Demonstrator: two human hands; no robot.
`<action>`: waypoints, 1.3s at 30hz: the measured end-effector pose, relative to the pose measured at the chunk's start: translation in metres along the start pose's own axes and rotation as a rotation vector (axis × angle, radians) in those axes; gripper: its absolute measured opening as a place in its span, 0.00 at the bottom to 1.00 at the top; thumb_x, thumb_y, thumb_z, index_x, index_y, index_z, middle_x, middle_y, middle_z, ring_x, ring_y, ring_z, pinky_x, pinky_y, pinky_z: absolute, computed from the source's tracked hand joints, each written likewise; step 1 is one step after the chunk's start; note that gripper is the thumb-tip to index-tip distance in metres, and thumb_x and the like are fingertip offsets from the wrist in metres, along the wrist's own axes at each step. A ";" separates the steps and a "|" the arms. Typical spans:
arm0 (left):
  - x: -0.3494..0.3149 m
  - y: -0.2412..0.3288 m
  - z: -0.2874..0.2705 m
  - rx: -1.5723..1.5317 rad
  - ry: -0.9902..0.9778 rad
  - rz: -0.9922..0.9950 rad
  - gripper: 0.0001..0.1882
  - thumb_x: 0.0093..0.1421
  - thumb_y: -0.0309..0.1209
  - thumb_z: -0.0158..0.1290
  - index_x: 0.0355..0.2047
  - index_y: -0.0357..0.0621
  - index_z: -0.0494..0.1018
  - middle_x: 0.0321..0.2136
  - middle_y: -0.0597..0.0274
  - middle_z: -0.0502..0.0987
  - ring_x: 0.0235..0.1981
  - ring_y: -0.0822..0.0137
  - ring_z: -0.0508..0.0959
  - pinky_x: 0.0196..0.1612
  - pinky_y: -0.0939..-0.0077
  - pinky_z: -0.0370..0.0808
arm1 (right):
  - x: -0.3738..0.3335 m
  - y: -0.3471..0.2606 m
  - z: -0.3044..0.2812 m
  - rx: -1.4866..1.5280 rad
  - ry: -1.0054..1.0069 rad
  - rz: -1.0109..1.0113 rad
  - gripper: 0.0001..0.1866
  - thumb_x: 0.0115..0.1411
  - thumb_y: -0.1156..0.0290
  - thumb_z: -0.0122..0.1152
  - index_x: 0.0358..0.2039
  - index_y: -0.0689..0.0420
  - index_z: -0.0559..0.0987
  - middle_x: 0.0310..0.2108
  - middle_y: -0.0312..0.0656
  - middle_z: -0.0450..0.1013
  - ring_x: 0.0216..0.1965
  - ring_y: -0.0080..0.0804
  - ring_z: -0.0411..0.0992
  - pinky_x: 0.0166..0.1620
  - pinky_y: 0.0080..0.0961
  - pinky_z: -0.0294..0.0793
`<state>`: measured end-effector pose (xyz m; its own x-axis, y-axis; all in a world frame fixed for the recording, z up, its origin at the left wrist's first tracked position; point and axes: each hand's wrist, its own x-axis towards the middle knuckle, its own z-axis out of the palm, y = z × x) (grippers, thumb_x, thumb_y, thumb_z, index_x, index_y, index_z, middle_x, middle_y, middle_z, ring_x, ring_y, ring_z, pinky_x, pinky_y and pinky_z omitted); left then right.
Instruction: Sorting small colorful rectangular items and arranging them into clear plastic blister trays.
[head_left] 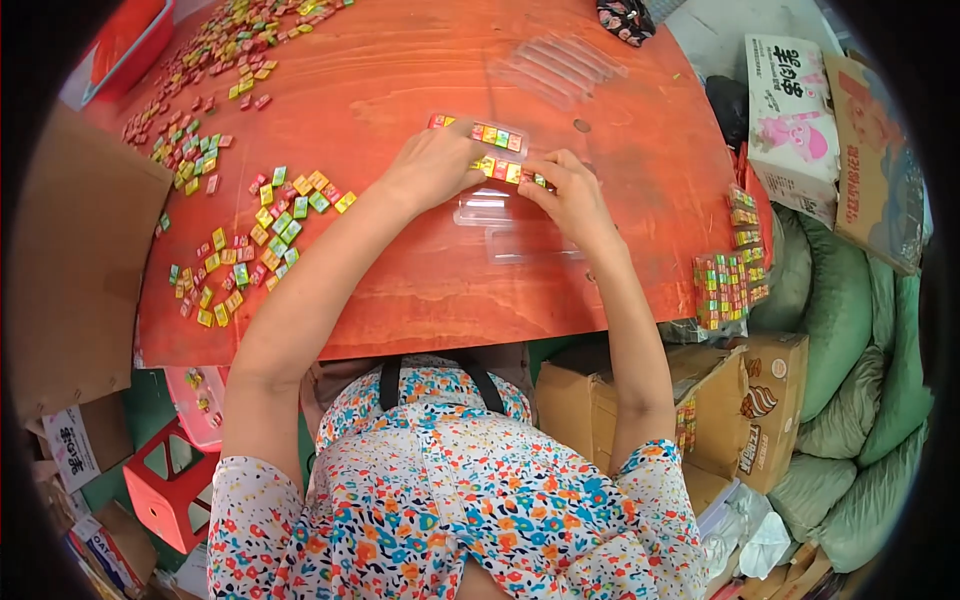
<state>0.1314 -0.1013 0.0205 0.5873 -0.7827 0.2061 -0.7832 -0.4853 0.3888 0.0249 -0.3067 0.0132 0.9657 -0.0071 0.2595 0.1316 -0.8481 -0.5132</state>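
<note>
Clear plastic tray (pixel 490 170), ribbed into narrow rows, lying at the middle of the orange wooden table (pixel 400 270): its far rows are filled with small square candies (pixel 492 134) in glossy red, yellow and green wrappers. My left hand (pixel 432 165) rests flat over the tray's left end, its grip not visible. My right hand (pixel 572 195) pinches narrowly at the candies in the nearer row. Loose candies (pixel 262 235) lie scattered on the table's left. Empty clear trays (pixel 560 65) lie beyond. Filled trays are stacked (pixel 735 275) at the right edge. A white and pink printed carton (pixel 790 120) stands further right, above green woven sacks (pixel 850 330).
</note>
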 end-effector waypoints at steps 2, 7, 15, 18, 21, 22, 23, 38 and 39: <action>0.006 -0.004 0.003 0.002 -0.013 0.010 0.14 0.58 0.36 0.58 0.43 0.45 0.79 0.39 0.54 0.74 0.37 0.51 0.78 0.42 0.57 0.76 | 0.003 0.010 0.007 -0.010 -0.006 0.026 0.15 0.56 0.71 0.68 0.45 0.56 0.81 0.37 0.41 0.73 0.36 0.36 0.74 0.40 0.30 0.73; -0.004 -0.017 0.009 -0.075 -0.029 0.007 0.17 0.58 0.36 0.58 0.47 0.45 0.77 0.46 0.53 0.75 0.42 0.51 0.78 0.44 0.57 0.76 | -0.005 0.018 0.008 0.097 0.043 0.037 0.14 0.57 0.70 0.66 0.45 0.58 0.81 0.40 0.41 0.75 0.40 0.37 0.75 0.41 0.30 0.74; -0.037 -0.030 0.027 0.233 0.038 0.189 0.44 0.59 0.59 0.50 0.63 0.34 0.61 0.64 0.48 0.63 0.68 0.53 0.58 0.70 0.59 0.54 | -0.020 0.012 0.019 -0.191 -0.045 -0.156 0.27 0.68 0.59 0.51 0.63 0.57 0.67 0.65 0.48 0.62 0.67 0.45 0.58 0.67 0.44 0.54; -0.043 -0.029 0.028 0.236 0.037 0.172 0.44 0.60 0.60 0.47 0.63 0.33 0.61 0.65 0.47 0.62 0.68 0.53 0.58 0.70 0.58 0.52 | -0.023 0.011 0.026 -0.292 -0.178 -0.126 0.31 0.70 0.52 0.44 0.67 0.56 0.61 0.69 0.48 0.54 0.71 0.45 0.50 0.71 0.46 0.42; -0.043 -0.020 0.029 0.256 0.011 0.131 0.43 0.61 0.60 0.46 0.63 0.34 0.61 0.65 0.47 0.61 0.68 0.52 0.58 0.70 0.55 0.51 | -0.025 0.011 0.021 -0.336 -0.172 -0.134 0.31 0.70 0.52 0.43 0.66 0.57 0.62 0.69 0.49 0.56 0.71 0.46 0.51 0.71 0.46 0.42; -0.049 -0.019 0.030 0.268 0.012 0.080 0.43 0.61 0.60 0.46 0.63 0.34 0.61 0.65 0.47 0.61 0.68 0.52 0.58 0.70 0.55 0.51 | -0.021 0.007 0.021 -0.314 -0.194 -0.177 0.31 0.70 0.52 0.43 0.66 0.57 0.62 0.69 0.49 0.56 0.71 0.46 0.51 0.71 0.46 0.42; -0.057 -0.013 0.034 0.228 0.085 0.066 0.43 0.61 0.60 0.46 0.63 0.33 0.62 0.65 0.46 0.61 0.68 0.51 0.58 0.70 0.54 0.50 | -0.018 -0.002 0.013 -0.385 -0.256 -0.107 0.30 0.70 0.53 0.43 0.66 0.57 0.62 0.68 0.49 0.56 0.70 0.45 0.51 0.71 0.47 0.41; -0.255 0.005 -0.014 0.390 0.123 -0.602 0.47 0.60 0.62 0.46 0.69 0.44 0.52 0.70 0.46 0.47 0.71 0.43 0.47 0.68 0.38 0.41 | 0.071 -0.158 0.148 -0.137 -0.368 -0.591 0.29 0.69 0.52 0.45 0.68 0.48 0.61 0.71 0.46 0.51 0.71 0.48 0.49 0.70 0.49 0.46; -0.259 0.003 -0.013 0.383 0.125 -0.608 0.47 0.60 0.62 0.46 0.69 0.44 0.52 0.70 0.46 0.47 0.71 0.43 0.47 0.68 0.38 0.41 | 0.069 -0.160 0.152 -0.217 -0.394 -0.616 0.29 0.69 0.51 0.45 0.68 0.46 0.61 0.71 0.45 0.51 0.71 0.49 0.47 0.70 0.51 0.46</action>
<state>-0.0201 0.1047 -0.0204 0.9422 -0.2923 0.1640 -0.3145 -0.9403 0.1305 0.1049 -0.0909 -0.0109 0.7460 0.6559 0.1152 0.6647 -0.7232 -0.1873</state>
